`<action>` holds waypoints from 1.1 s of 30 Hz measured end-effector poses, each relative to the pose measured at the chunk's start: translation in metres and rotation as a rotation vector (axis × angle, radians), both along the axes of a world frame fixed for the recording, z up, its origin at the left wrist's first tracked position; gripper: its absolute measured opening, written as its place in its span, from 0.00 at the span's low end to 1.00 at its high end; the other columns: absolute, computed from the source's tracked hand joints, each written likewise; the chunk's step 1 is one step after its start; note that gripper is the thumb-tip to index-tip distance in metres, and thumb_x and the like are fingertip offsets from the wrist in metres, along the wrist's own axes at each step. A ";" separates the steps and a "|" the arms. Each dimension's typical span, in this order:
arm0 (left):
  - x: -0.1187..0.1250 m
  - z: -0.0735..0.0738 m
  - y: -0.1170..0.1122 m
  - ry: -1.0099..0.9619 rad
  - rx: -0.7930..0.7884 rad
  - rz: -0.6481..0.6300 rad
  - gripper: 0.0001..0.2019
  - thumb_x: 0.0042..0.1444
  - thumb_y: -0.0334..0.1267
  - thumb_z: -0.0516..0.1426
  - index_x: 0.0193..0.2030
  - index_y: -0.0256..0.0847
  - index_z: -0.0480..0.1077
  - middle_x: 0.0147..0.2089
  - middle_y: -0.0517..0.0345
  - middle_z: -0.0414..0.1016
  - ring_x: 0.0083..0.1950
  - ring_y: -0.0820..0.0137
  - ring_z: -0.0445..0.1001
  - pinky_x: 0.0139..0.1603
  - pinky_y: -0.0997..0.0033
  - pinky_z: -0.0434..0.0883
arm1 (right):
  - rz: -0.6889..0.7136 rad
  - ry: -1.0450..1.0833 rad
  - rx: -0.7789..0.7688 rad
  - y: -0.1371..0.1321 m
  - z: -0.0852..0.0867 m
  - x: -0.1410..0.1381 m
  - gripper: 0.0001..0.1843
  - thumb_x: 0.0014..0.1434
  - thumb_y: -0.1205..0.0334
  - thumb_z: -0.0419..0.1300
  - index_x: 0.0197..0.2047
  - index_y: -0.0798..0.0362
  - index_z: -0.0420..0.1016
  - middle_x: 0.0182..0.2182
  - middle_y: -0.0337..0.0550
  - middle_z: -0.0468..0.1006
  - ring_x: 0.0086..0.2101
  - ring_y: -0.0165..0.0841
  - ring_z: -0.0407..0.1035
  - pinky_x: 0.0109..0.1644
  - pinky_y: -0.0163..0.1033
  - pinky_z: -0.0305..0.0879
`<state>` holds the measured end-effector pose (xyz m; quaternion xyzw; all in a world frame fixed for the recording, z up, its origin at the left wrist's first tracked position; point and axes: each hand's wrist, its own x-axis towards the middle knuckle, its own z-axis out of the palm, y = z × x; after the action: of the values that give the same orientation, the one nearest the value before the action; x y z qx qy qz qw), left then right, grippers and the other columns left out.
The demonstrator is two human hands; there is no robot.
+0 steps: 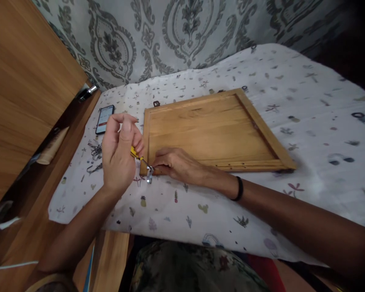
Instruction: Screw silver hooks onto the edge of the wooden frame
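My left hand [118, 156] is closed around a screwdriver [136, 153] with a yellow handle, its shaft slanting down to the right. The tip meets a small shiny metal hook [149, 175] at the near left corner of a framed wooden panel [197, 125]. Lying over that corner, my right hand [181, 164] has its fingers pinched at the hook and the frame's edge. Those fingertips are partly hidden, and any screw there is too small to make out. The panel rests flat on a white printed cloth.
Left of the panel, a phone [104, 119] lies on the printed cloth [176, 219]. Several loose metal hooks [95, 156] are heaped beside my left wrist. A wooden cabinet [27, 81] rises at the left, and a patterned curtain [158, 36] hangs behind.
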<state>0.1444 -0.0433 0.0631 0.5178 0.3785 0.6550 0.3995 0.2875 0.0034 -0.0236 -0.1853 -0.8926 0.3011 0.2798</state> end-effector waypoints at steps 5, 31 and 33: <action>-0.007 0.004 0.007 0.010 -0.055 -0.242 0.14 0.64 0.49 0.62 0.34 0.44 0.66 0.17 0.74 0.43 0.17 0.80 0.38 0.17 0.80 0.45 | 0.010 -0.020 0.001 -0.001 0.003 0.001 0.11 0.68 0.67 0.62 0.34 0.56 0.83 0.31 0.43 0.78 0.32 0.32 0.69 0.36 0.35 0.58; -0.002 0.004 0.005 0.110 -0.055 -0.085 0.13 0.62 0.50 0.65 0.40 0.44 0.70 0.25 0.65 0.67 0.25 0.74 0.66 0.24 0.74 0.60 | 0.004 -0.020 -0.008 -0.001 0.003 -0.001 0.11 0.67 0.65 0.63 0.34 0.57 0.84 0.32 0.43 0.79 0.32 0.31 0.69 0.35 0.35 0.56; 0.002 0.002 0.002 0.047 -0.021 -0.034 0.13 0.61 0.48 0.66 0.39 0.43 0.70 0.24 0.67 0.63 0.23 0.76 0.61 0.22 0.75 0.57 | -0.006 -0.031 -0.009 -0.001 0.003 0.000 0.11 0.68 0.64 0.63 0.34 0.56 0.84 0.31 0.43 0.78 0.31 0.30 0.68 0.35 0.35 0.55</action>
<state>0.1466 -0.0416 0.0648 0.5353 0.3857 0.6318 0.4070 0.2878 0.0028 -0.0206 -0.1940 -0.8948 0.3013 0.2663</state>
